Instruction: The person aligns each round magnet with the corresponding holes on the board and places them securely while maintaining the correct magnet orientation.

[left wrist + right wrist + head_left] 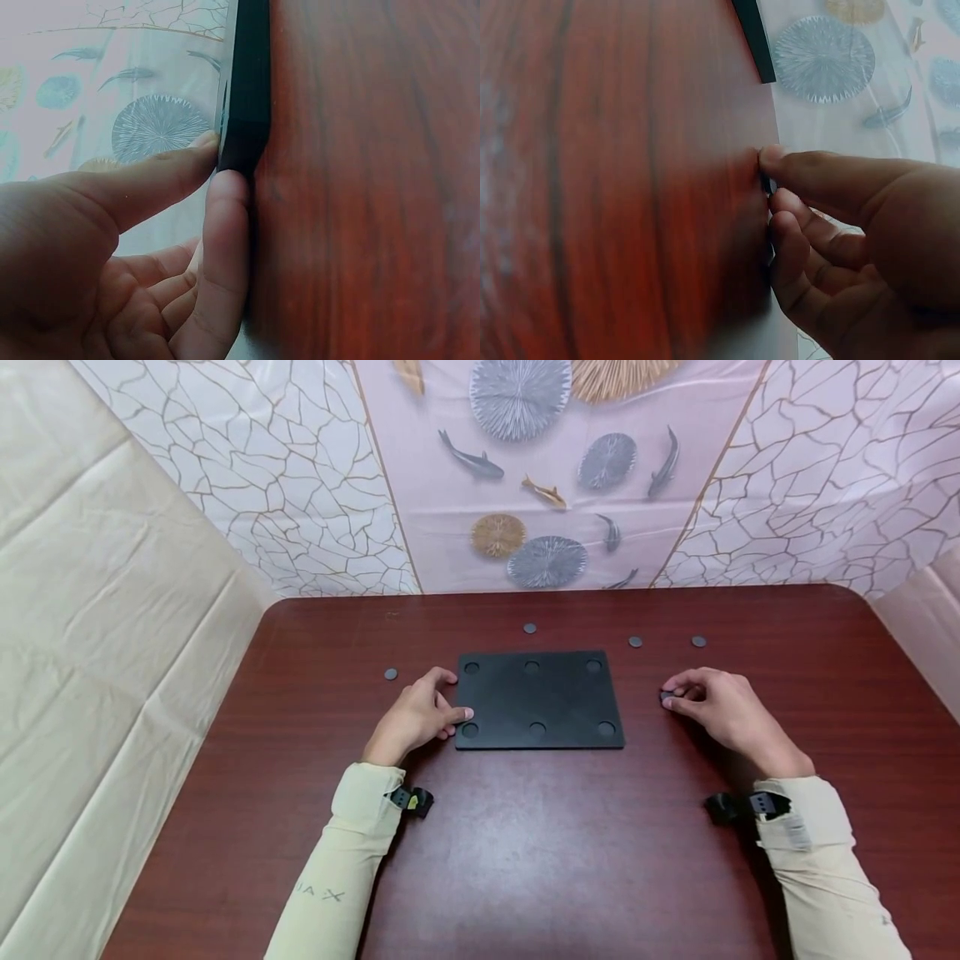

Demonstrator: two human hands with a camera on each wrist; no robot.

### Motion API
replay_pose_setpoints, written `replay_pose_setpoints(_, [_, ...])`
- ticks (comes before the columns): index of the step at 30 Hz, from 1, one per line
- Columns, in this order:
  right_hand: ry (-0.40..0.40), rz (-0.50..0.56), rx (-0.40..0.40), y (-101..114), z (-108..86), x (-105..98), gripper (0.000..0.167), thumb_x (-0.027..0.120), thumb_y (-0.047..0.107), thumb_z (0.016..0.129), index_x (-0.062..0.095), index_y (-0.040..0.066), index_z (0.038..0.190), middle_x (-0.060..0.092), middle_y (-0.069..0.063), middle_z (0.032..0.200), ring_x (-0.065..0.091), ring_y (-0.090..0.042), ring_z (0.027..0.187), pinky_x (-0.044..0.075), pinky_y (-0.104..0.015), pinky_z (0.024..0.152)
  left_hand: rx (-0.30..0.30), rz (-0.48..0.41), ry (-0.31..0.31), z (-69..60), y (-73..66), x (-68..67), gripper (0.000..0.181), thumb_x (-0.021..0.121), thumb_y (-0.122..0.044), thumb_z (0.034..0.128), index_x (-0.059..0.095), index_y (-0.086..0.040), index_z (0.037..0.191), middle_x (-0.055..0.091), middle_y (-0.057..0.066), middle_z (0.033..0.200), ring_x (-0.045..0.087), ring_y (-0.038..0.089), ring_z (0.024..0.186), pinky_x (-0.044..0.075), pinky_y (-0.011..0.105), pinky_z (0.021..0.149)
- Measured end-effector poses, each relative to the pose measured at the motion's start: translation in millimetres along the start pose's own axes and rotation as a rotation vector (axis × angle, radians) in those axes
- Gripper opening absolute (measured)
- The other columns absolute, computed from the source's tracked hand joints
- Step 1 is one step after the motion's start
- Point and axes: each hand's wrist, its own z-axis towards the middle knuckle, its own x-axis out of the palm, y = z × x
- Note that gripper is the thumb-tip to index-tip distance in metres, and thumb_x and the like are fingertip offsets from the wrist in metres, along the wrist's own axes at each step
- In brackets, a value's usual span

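A black rectangular board (542, 700) with several round recesses lies flat on the table. My left hand (415, 714) grips its left edge. The thumb lies over the top face near the lower left recess and other fingers press against the side; the left wrist view shows the thumb and a finger (226, 232) at the board's corner. To the right of the board, my right hand (723, 710) pinches a small dark grey disc (666, 696) between thumb and fingertips, low at the tabletop. Only a sliver of this disc (768, 184) shows in the right wrist view.
Several loose grey discs lie around the board: one (391, 674) to the left, one (530, 628) behind it, and two more, one (635, 642) and another (699, 642), at the back right. The brown table (525, 852) ends at a patterned backdrop (540, 477).
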Motion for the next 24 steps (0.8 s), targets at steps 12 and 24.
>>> replay_pose_setpoints(12, [-0.052, 0.04, -0.011, 9, -4.0, 0, 0.019, 0.073, 0.026, 0.103, 0.075, 0.011, 0.113, 0.074, -0.004, 0.096, 0.064, -0.02, 0.085, 0.043, -0.019, 0.073, -0.005, -0.008, 0.006, 0.9, -1.6, -0.8, 0.06, 0.078, -0.024, 0.099, 0.047, -0.016, 0.149, 0.069, 0.008, 0.09, 0.07, 0.019, 0.073, 0.056, 0.031, 0.07])
replay_pose_setpoints(24, [-0.099, 0.082, -0.105, 17, -2.0, 6, 0.027, 0.07, 0.021, 0.104, 0.075, 0.009, 0.128, 0.074, -0.016, 0.124, 0.071, -0.033, 0.102, 0.048, -0.029, 0.083, -0.014, -0.041, 0.009, 1.1, 1.9, -0.2, 0.059, 0.079, -0.023, 0.098, 0.048, -0.018, 0.148, 0.068, 0.009, 0.092, 0.07, 0.021, 0.073, 0.056, 0.031, 0.069])
